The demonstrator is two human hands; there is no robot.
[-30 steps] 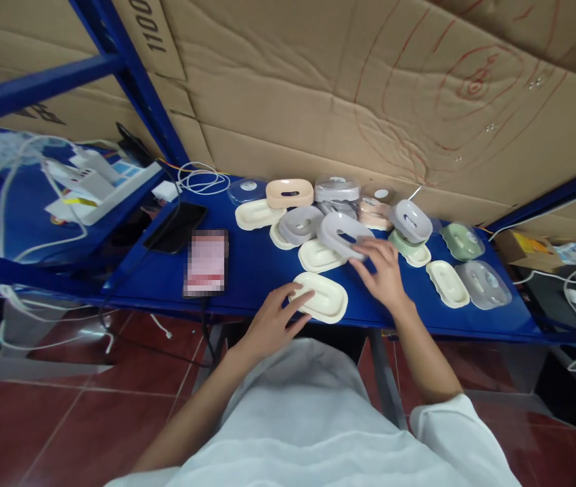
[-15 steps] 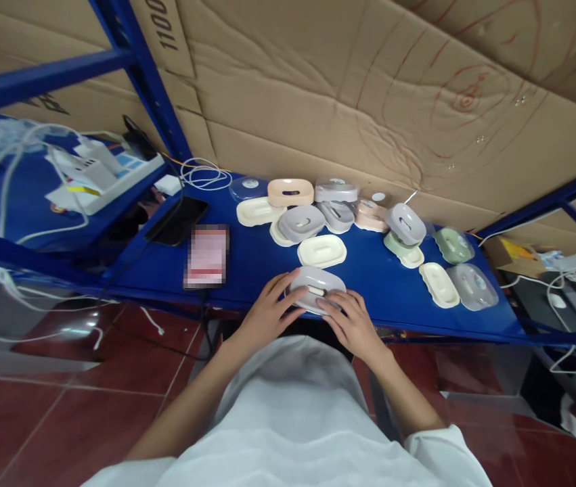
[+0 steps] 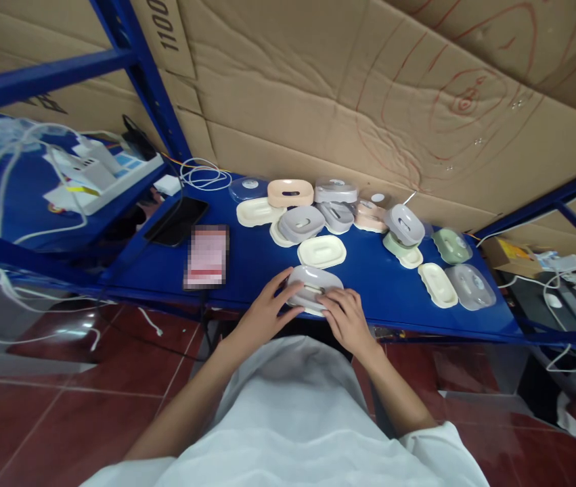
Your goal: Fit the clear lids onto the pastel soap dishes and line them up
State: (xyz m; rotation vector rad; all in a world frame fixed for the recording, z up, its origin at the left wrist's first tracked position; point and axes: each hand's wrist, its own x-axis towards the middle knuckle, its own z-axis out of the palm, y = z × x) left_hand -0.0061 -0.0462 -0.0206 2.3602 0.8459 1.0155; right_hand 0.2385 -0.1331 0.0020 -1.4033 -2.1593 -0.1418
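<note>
A grey-lilac oval soap dish (image 3: 314, 276) with a long slot in its middle sits at the front edge of the blue table, over a cream base that peeks out below. My left hand (image 3: 266, 310) grips its left side, with the thumb and fingers on the rim and inside. From the right, my right hand (image 3: 347, 316) presses its fingers into the dish and against its near rim. The fingers hide part of the slot. Just beyond lies a cream base plate (image 3: 321, 251), apart from both hands.
Several dish parts stand along the back, among them a peach dish (image 3: 290, 192) and a lilac dish (image 3: 300, 223). A green dish (image 3: 451, 245) and a clear lid (image 3: 472, 287) lie right. Phones (image 3: 178, 221) and a power strip (image 3: 133, 177) are left. Cardboard (image 3: 288, 101) backs the table.
My right hand has shifted slightly left, its fingers reaching further over the slot. The dish has moved a little left and tilted slightly. My left hand stays on it.
</note>
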